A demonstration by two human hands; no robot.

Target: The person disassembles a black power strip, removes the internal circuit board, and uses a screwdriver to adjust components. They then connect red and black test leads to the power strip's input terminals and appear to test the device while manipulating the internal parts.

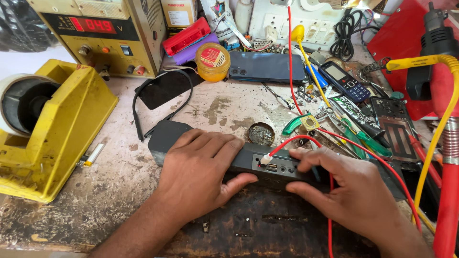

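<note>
A long dark grey speaker-like device (165, 136) lies across the worn workbench. My left hand (201, 174) rests on top of it, palm down, thumb hooked over its front face. My right hand (344, 188) pinches its right part, fingers on top and thumb in front. A red cable (294, 141) with a white plug sits in a port on the device's front, between my hands.
A yellow tape dispenser (52, 129) stands at left, a yellow power supply (100, 36) with a red display behind it. A dark smartphone (265, 67), keypad phone (343, 80), round tins, green-handled tools, yellow and red leads and a black hot-air handle (432, 48) crowd the right.
</note>
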